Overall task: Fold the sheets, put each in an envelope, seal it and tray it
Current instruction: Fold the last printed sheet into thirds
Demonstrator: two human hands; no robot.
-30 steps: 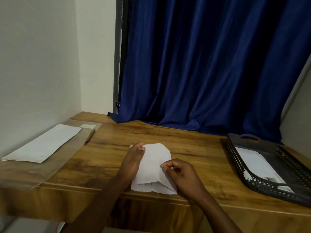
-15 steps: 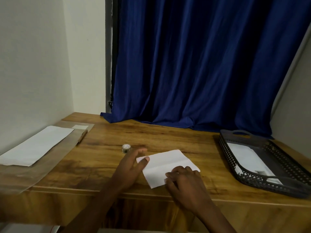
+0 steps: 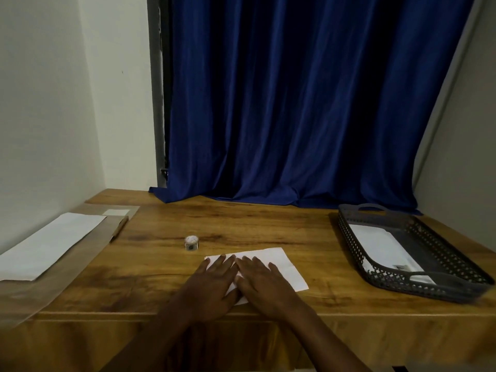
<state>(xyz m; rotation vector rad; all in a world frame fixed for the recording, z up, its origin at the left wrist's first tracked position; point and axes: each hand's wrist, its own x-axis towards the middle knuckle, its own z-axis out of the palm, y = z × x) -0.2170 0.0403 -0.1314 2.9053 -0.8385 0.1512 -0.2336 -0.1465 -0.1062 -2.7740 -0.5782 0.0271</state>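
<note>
My left hand (image 3: 212, 284) and right hand (image 3: 264, 281) press flat, fingers straight, on the folded white paper sheet (image 3: 279, 267) near the wooden bench (image 3: 268, 226) edge; uneven pressure could skew the crease.

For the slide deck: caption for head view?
Both hands, left and right, press flat a folded white paper sheet on wooden table.

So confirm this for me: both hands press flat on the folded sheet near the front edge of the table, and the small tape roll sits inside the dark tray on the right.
Not quite. The head view shows the tape roll standing on the bare table, just behind the left hand, not in the tray. The rest holds: left and right hand press flat on the folded sheet.
</note>
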